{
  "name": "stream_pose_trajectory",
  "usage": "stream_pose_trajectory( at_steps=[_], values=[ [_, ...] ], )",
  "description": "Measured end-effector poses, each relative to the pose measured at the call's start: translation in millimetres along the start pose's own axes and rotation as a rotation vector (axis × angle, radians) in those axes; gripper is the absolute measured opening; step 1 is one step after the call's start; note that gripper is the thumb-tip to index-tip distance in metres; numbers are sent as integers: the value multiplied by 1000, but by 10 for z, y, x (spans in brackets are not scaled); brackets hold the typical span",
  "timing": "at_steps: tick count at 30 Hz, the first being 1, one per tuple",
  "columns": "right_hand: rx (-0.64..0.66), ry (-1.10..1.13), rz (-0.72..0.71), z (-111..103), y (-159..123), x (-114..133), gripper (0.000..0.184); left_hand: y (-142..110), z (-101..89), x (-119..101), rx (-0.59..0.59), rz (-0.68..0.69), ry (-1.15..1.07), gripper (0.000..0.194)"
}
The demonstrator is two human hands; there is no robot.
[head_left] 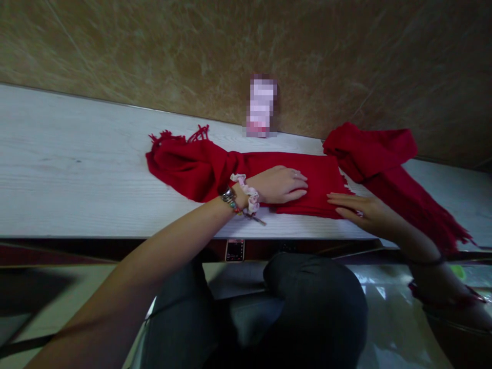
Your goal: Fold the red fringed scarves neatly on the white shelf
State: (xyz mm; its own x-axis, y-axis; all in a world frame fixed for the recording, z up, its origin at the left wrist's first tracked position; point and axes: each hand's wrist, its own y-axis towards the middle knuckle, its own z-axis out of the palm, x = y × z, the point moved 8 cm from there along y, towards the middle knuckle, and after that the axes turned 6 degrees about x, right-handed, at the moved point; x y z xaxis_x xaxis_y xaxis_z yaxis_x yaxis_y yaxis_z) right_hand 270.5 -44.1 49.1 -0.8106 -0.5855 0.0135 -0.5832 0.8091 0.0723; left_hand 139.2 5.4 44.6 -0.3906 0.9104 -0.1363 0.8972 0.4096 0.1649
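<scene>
A red scarf [253, 163] with fringed ends lies lengthwise on the white wood-grain table; its middle is flat, its left end bunched. My left hand [280, 184] rests on the flat part, palm down with fingers stretched out. At the right edge of that flat part, my right hand [357, 210] lies with fingers extended, touching the cloth near its lower right corner. A second length of red cloth [388, 154], loosely folded and fringed, lies to the right beyond my right hand. Whether both red pieces are one scarf, I cannot tell.
The white table [77, 169] meets a brown marbled wall [154, 56] along its back edge. A blurred pink and white object [262, 107] stands against the wall. Below the front edge, a phone [234, 250] with a lit screen lies on a ledge above my knees.
</scene>
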Motion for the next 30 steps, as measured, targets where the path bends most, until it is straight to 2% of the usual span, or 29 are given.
stream_pose_trajectory(
  at_steps=[4,6,9,11,13,15,17,21,25,30],
  values=[
    [-183,22,197,-251,238,-201,38,76,199,156,46,-147,29,52],
    [-234,-20,290,-208,371,-296,42,70,321,214,104,-201,-20,62],
    [-99,-74,326,146,523,-373,53,40,431,257,169,-238,-75,70],
    [5,-87,346,386,518,-433,56,24,450,290,178,-273,-93,75],
    [46,-101,362,497,466,-499,57,16,457,325,180,-313,-115,81],
    [38,-127,359,474,450,-555,58,17,461,345,179,-334,-129,85],
    [-7,-146,351,363,514,-592,58,16,465,354,182,-342,-135,86],
    [-118,-110,333,186,831,-556,59,4,460,363,168,-344,-143,86],
    [-68,8,337,389,1051,-486,56,-30,465,412,150,-423,-156,90],
    [-62,51,381,577,962,-676,53,-67,451,415,127,-494,-152,89]
  ],
)
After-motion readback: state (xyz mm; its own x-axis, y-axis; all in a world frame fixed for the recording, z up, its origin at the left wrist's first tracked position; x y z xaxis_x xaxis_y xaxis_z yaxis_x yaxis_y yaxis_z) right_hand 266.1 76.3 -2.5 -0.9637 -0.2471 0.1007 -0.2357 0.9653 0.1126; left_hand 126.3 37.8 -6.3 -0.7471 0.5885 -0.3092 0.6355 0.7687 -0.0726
